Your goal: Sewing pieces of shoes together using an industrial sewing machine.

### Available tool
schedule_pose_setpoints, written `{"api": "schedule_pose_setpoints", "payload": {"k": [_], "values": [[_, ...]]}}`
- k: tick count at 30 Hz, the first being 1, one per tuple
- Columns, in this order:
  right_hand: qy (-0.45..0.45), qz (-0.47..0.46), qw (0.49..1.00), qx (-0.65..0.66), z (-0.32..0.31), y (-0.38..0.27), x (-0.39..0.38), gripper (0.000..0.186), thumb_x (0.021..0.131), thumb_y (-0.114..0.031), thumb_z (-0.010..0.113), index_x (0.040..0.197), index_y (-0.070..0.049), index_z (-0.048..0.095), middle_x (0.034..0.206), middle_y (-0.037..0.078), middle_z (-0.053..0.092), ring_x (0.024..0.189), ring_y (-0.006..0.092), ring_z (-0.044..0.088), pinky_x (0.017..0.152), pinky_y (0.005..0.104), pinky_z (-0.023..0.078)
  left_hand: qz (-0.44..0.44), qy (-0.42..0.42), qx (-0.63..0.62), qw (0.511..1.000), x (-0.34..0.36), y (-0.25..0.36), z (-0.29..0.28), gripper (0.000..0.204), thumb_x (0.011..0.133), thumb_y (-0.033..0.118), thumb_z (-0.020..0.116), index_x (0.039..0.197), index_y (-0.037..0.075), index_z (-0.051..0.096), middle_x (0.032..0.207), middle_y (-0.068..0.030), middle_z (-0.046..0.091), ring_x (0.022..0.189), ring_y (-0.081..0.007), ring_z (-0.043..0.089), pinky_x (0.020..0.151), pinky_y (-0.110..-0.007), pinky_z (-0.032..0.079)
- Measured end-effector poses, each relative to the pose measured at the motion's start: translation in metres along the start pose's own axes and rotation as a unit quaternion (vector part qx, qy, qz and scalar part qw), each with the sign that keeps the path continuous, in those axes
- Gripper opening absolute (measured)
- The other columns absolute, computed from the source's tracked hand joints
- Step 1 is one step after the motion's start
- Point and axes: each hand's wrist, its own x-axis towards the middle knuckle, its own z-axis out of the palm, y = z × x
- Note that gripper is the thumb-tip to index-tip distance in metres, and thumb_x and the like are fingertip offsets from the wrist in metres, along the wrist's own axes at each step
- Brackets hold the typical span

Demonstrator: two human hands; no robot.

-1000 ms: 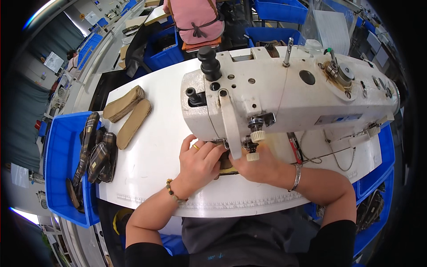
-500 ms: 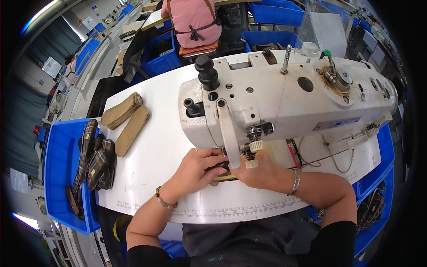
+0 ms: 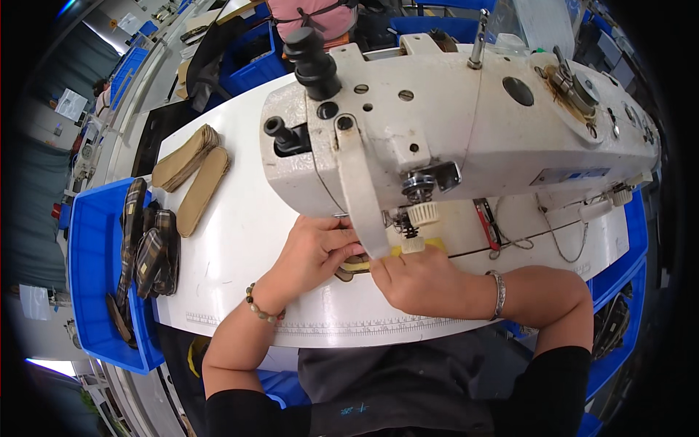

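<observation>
A white sewing machine stands over the table, and both hands work under its head. Between them lies a small fabric piece with a yellow layer and a dark brown edge, mostly hidden by fingers and the machine's white lever. My left hand, a beaded bracelet at its wrist, is closed with thumb and fingers pinching the left end of the piece. My right hand, with a silver bangle, has its fingers curled on the right side of the piece. Its fingertips are partly hidden behind the lever and a cream knob.
Tan sole-shaped pieces lie on the white tabletop at the left. Plaid fabric parts hang over a blue bin. Red-handled snips and a cord rest right of the machine. Ahead sits a person in pink.
My view has tilted and come nearer, so the machine appears larger. My right hand sits lower and slightly farther from the needle area; more yellow shows beside it. The left hand keeps its pinch.
</observation>
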Motion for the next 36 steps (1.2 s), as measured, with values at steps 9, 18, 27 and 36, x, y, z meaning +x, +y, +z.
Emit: {"api": "schedule_pose_setpoints", "payload": {"k": [9, 18, 27, 36], "values": [[-0.05, 0.005, 0.998, 0.031, 0.003, -0.001, -0.001, 0.01, 0.071, -0.012, 0.063, 0.065, -0.006, 0.056, 0.051, 0.002, 0.052, 0.045, 0.0142, 0.057, 0.04, 0.0313, 0.042, 0.057, 0.003, 0.142, 0.988, -0.002, 0.014, 0.001, 0.022, 0.073, 0.005, 0.078, 0.095, 0.006, 0.077, 0.083, -0.007, 0.065, 0.075, -0.028, 0.062, 0.068, -0.038, 0.049], [-0.03, 0.016, 0.999, -0.006, 0.017, 0.015, 0.002, 0.031, 0.073, -0.012, 0.063, 0.098, 0.007, 0.068, 0.05, 0.003, 0.054, 0.045, 0.0176, 0.058, 0.04, 0.0335, 0.042, 0.038, 0.023, 0.223, 0.974, 0.007, -0.006, 0.0, 0.02, 0.073, 0.012, 0.078, 0.093, 0.013, 0.078, 0.091, -0.0049, 0.072, 0.09, -0.0258, 0.066, 0.086, -0.039, 0.046], [-0.042, 0.024, 0.998, 0.039, 0.028, 0.027, 0.0, 0.028, 0.079, -0.013, 0.061, 0.102, 0.003, 0.068, 0.055, 0.008, 0.058, 0.047, 0.023, 0.059, 0.045, 0.0374, 0.046, -0.02, 0.046, 0.142, 0.989, 0.016, -0.009, -0.004, 0.017, 0.072, 0.004, 0.077, 0.09, 0.008, 0.078, 0.084, -0.0097, 0.073, 0.08, -0.0315, 0.067, 0.077, -0.039, 0.053], [0.026, 0.165, 0.972, 0.166, 0.036, 0.036, 0.006, 0.016, 0.088, -0.014, 0.065, 0.102, -0.006, 0.067, 0.09, 0.008, 0.069, 0.082, 0.0271, 0.069, 0.065, 0.0352, 0.054, -0.075, 0.078, 0.01, 0.994, 0.011, -0.025, 0.011, 0.009, 0.079, 0.011, 0.076, 0.089, 0.01, 0.077, 0.081, -0.0071, 0.072, 0.08, -0.0281, 0.066, 0.085, -0.042, 0.047]]}}
